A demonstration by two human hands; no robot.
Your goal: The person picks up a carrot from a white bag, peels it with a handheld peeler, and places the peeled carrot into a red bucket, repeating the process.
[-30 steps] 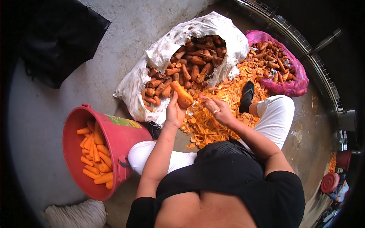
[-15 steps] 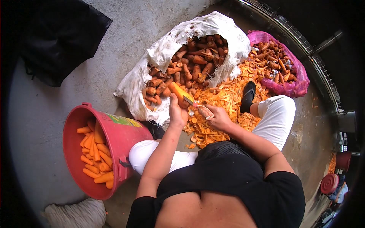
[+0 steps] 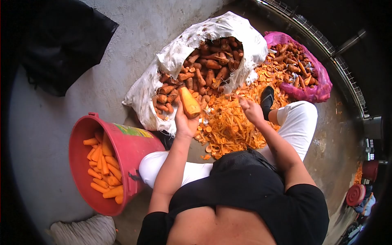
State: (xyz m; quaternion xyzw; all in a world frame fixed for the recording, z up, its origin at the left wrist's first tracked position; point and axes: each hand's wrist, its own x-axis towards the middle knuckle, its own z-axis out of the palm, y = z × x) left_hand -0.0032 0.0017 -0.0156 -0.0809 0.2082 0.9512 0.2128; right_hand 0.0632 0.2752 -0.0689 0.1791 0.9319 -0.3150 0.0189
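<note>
My left hand (image 3: pixel 186 123) is closed around the lower part of a thick, mostly peeled carrot (image 3: pixel 189 103), held upright above the floor. Its surface is bright orange-yellow, and the blunt lower end faces me. Over the heap of peelings (image 3: pixel 241 126), my right hand (image 3: pixel 250 109) is closed and apart from the carrot. The peeler in it is mostly hidden by the fingers, with only a thin, blurred part showing past them. Beyond my left hand, unpeeled carrots (image 3: pixel 212 64) fill a torn white sack (image 3: pixel 175 57).
To my left, a red bucket (image 3: pixel 132 153) lies tilted with peeled carrots (image 3: pixel 104 167) inside. A pink mesh sack (image 3: pixel 322 87) of brownish carrots lies at the far right. Black cloth (image 3: pixel 67 45) hangs at the wall. A pale sack (image 3: pixel 83 230) lies near the bucket.
My right hand has moved away from the carrot, right and slightly up, taking the peeler off its surface. My left hand has shifted slightly left, still holding the carrot.
</note>
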